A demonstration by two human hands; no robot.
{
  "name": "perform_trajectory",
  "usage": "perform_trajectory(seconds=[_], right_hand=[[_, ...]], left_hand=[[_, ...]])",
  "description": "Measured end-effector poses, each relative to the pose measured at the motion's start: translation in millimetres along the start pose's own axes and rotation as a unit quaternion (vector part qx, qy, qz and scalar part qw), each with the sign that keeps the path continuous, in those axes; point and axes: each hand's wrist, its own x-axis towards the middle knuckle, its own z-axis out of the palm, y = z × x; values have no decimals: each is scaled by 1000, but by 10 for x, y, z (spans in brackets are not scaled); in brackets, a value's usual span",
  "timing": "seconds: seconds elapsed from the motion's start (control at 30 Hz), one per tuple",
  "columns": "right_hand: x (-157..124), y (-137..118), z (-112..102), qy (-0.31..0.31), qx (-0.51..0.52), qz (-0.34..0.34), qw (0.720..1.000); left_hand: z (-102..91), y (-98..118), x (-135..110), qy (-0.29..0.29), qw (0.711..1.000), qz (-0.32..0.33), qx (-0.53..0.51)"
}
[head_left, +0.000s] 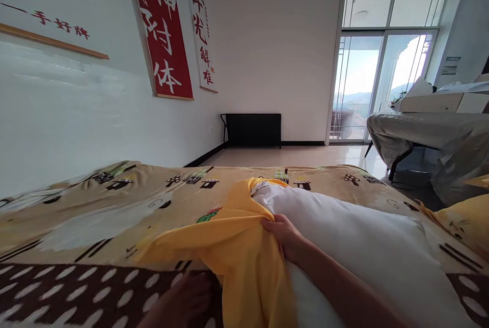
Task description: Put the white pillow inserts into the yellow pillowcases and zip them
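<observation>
A yellow pillowcase lies bunched over one end of a white pillow, and most of the pillow is outside it. My right hand pinches the case's edge between thumb and fingers, beside the pillow. Low in the picture, my left hand is dark and smeared, just left of the hanging yellow cloth; its fingers do not show clearly. Both lie over a beige patterned blanket with a brown, white-dotted border.
Another yellow item with a printed face rests at the right edge. Beyond the bed stand a plastic-covered table bearing boxes and a black folded panel against the wall. Glass doors are at the back right.
</observation>
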Motion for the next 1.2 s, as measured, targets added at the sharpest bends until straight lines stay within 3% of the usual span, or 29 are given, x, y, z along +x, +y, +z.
perform_trajectory(seconds=[0.13, 0.23, 0.37, 0.53, 0.63, 0.73, 0.87, 0.93, 1.0, 1.2], right_hand=[[2, -4, 7, 5, 0, -3, 1000], [-11, -17, 2, -10, 2, -18, 1000], [-20, -34, -26, -27, -18, -14, 999], [-122, -129, -33, -21, -13, 10, 1000], [-371, -173, 3, -40, 38, 38, 998], [-749, -138, 22, -114, 57, 46, 991], [-1176, -107, -80, -179, -120, 15, 976], [-1282, -173, -182, -154, -223, 19, 962], [-1332, -289, -286, -125, -259, 26, 957], [-1419, -620, -433, -55, -178, 17, 982]], left_hand=[[513, -178, -221, -88, 995, -30, -38], [738, -186, -287, -127, 990, -41, -37], [827, -172, -198, -80, 996, 2, -41], [875, -61, -150, -87, 986, -8, -141], [943, 101, -180, -84, 983, -3, -163], [1061, 298, -165, -95, 978, 2, -186], [1232, 474, -35, -100, 971, 15, -215], [1253, 475, 52, -91, 969, 28, -227], [1201, 416, 137, -75, 968, 39, -235], [808, 99, 256, -18, 972, 55, -226]])
